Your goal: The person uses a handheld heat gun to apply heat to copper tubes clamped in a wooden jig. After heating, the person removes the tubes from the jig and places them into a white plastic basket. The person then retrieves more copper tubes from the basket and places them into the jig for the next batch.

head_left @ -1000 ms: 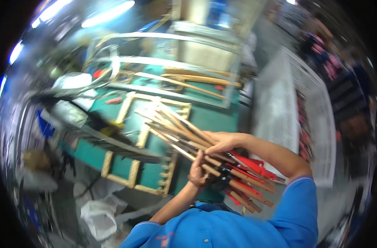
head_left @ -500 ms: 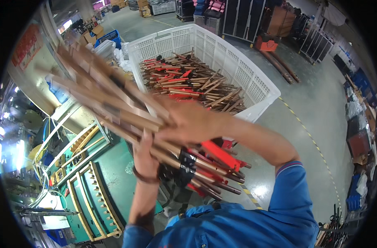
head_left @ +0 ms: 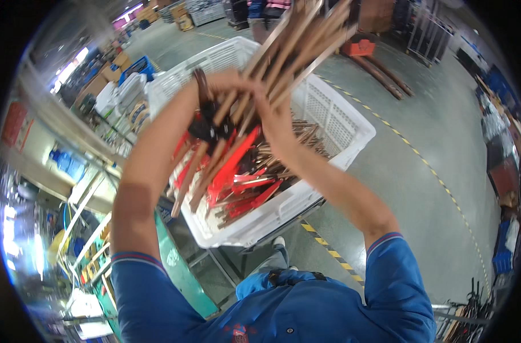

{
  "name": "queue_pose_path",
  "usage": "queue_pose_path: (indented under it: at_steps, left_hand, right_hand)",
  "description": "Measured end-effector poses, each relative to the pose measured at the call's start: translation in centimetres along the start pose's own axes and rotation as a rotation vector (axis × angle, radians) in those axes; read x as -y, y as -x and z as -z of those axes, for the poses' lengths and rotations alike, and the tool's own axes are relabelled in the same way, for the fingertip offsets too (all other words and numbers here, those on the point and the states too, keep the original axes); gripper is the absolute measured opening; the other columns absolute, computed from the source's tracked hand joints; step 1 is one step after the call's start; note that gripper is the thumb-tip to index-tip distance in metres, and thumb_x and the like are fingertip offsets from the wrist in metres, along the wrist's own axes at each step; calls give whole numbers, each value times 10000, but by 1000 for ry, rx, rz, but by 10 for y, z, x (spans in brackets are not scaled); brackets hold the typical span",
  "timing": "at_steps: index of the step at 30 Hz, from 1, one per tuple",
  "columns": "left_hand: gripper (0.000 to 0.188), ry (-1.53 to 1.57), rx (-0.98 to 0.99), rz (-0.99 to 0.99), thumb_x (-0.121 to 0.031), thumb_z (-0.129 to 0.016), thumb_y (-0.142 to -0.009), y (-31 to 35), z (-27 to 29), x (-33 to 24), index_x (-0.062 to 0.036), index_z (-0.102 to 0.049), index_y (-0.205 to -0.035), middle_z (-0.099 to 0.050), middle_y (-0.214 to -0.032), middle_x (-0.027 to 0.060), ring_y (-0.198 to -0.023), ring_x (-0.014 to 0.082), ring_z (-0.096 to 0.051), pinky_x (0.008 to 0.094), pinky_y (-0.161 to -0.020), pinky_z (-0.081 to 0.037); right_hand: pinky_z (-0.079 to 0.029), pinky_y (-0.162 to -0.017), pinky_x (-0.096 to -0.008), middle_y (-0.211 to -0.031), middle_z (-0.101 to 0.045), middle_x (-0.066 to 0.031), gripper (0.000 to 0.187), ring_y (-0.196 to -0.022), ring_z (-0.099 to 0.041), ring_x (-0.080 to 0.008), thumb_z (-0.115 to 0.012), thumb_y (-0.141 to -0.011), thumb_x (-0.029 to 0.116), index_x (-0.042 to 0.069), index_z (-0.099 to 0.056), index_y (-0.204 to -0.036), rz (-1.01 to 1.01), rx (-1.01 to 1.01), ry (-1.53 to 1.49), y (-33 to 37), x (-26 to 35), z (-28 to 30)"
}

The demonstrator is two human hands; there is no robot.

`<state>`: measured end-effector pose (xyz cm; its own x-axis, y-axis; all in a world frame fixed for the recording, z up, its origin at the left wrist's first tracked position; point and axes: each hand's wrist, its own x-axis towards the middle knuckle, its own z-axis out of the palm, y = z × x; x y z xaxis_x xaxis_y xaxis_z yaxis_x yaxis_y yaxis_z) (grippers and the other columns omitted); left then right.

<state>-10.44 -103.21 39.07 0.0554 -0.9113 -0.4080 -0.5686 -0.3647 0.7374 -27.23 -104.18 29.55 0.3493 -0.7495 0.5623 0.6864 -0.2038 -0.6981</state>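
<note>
A bundle of long brown rods (head_left: 297, 48) slants over a white basket (head_left: 360, 128), its top pointing up and right. My left hand (head_left: 233, 84), with a dark band at the wrist, is closed over the bundle's middle. My right hand (head_left: 273, 117) grips it from the other side, just right of the left. Black wrapping (head_left: 210, 121) and red strips (head_left: 233, 163) show among the rods below my hands. Inside the basket lie many similar brown rods (head_left: 312, 137) with red and black parts. Motion blurs the bundle's upper ends and my fingers.
The mesh-walled basket rests on a dark metal frame (head_left: 220, 266). A green tabletop (head_left: 183, 274) is at lower left. Yellow-black tape (head_left: 334, 254) marks the grey floor. A red pallet jack (head_left: 360, 48) stands far right of the basket; a blue crate (head_left: 139, 68) is at far left.
The bundle has swung from the left to above the basket, turning from pointing up-left to up-right. Both hands moved with it and still hold it. The green table shows less.
</note>
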Motion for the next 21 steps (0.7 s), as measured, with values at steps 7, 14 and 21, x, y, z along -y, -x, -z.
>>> queue_pose_path:
  at_steps: [7,14,21]
  left_hand:
    - [490,-469,368,-18,-457,-705,-712,-173,-148,160,-3,-672,-894,-660,-727,118,-672,199,-604,324,-626,-479]
    - [614,-807,310,-86,-463,-673,-739,-202,-215,144,-15,-543,-1138,-627,-1041,231,-987,367,-609,443,-794,-498]
    - [440,-950,285,-98,-321,-563,-854,-151,-162,65,-73,-539,-1217,-559,-1211,156,-1119,323,-527,387,-922,-438]
  right_hand:
    - [-477,-775,-401,-1020,-633,-171,459,-903,-615,-318,-589,-848,344,-17,-536,-1126,-957,358,697,97,-55,143]
    - [-478,-837,-366,-1019,-603,-145,402,-977,-590,-300,-637,-763,215,39,-561,-1117,-250,947,1459,52,29,166]
    - [-494,-714,-448,-837,-648,-140,369,-851,-622,-326,-668,-732,204,73,-583,-1067,-141,1454,1069,18,-16,175]
